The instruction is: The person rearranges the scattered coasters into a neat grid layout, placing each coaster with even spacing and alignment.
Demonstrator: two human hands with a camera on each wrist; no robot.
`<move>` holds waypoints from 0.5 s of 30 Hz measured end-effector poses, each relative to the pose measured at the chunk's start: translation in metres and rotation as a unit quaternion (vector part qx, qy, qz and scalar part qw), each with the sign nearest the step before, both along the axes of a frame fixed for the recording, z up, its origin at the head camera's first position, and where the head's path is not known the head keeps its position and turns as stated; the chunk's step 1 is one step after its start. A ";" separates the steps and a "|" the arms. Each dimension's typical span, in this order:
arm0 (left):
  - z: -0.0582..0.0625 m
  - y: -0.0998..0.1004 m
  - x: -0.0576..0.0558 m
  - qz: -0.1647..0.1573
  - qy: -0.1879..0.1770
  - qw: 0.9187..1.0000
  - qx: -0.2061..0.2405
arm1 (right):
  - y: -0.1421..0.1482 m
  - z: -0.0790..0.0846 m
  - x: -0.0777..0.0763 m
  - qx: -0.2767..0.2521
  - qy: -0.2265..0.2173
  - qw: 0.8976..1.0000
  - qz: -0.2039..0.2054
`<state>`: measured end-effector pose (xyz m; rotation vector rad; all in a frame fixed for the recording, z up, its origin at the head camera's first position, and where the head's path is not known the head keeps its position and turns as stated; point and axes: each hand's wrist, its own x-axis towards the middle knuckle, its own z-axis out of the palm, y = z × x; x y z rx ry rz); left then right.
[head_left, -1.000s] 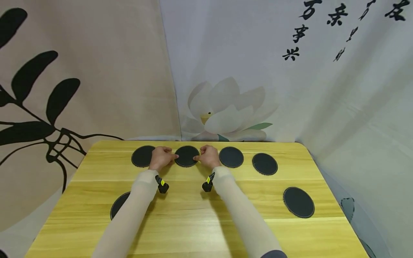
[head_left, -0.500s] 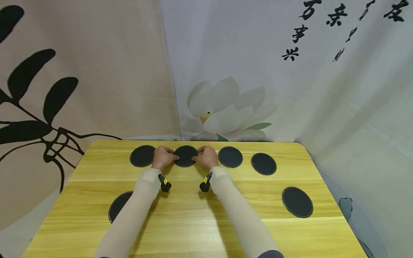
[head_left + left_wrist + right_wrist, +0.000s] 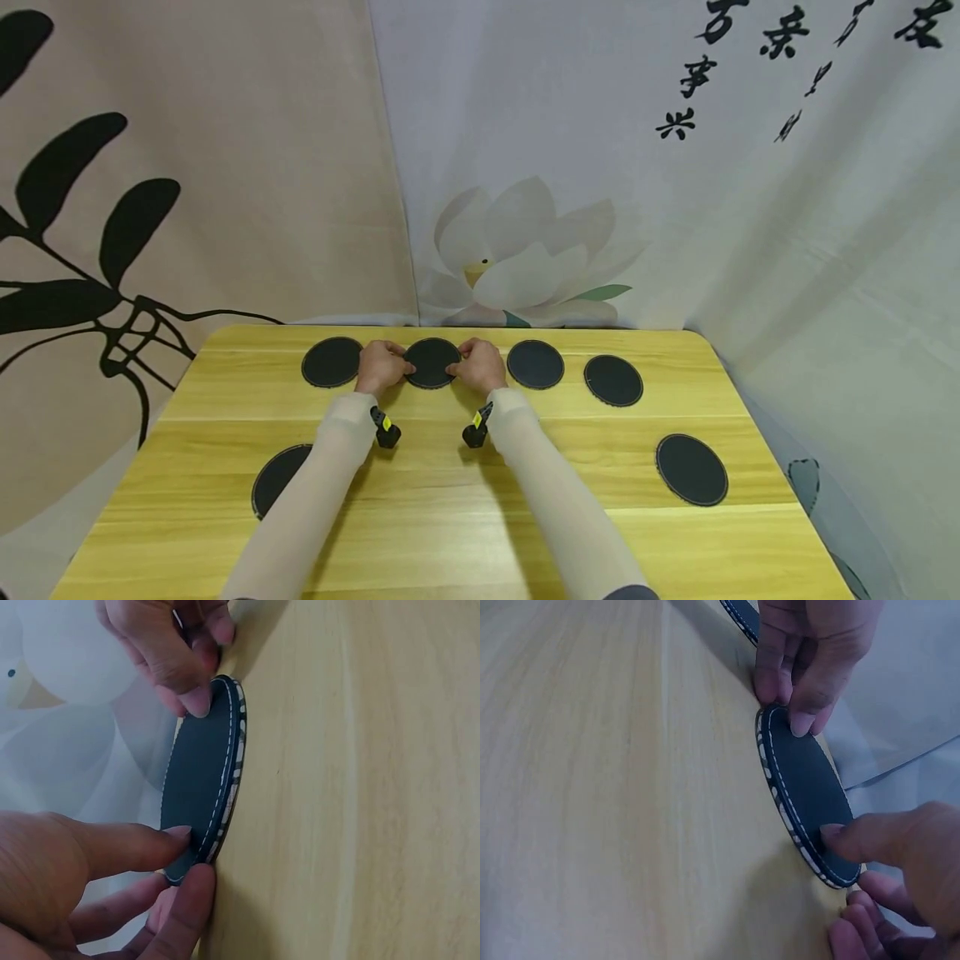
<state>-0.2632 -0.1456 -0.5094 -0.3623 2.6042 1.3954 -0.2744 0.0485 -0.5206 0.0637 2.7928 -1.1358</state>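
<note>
A round black coaster (image 3: 431,363) with pale edge stitching lies at the back of the wooden table, between both hands. My left hand (image 3: 380,367) pinches its left edge, and my right hand (image 3: 482,367) pinches its right edge. In the left wrist view the left thumb lies on top of the coaster (image 3: 196,769), with other fingers at the rim; a black-and-white pattern shows along its side. From the right wrist camera, the right thumb (image 3: 847,834) presses on the upper face, the fingers curling beside the rim.
Similar black coasters lie around: one at the back left (image 3: 330,363), two at the back right (image 3: 536,365) (image 3: 613,381), one at the right (image 3: 692,470) and one at the left (image 3: 277,479), partly behind the left sleeve. A printed curtain (image 3: 525,150) hangs behind the table (image 3: 450,517).
Both hands stay on the same coaster with almost no movement. The left wrist has shifted slightly right, and the head view has moved a little.
</note>
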 end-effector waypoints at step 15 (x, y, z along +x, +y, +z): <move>-0.002 0.004 0.005 0.028 0.014 0.999 0.008 | -0.001 0.000 0.006 -0.075 0.000 0.997 -0.020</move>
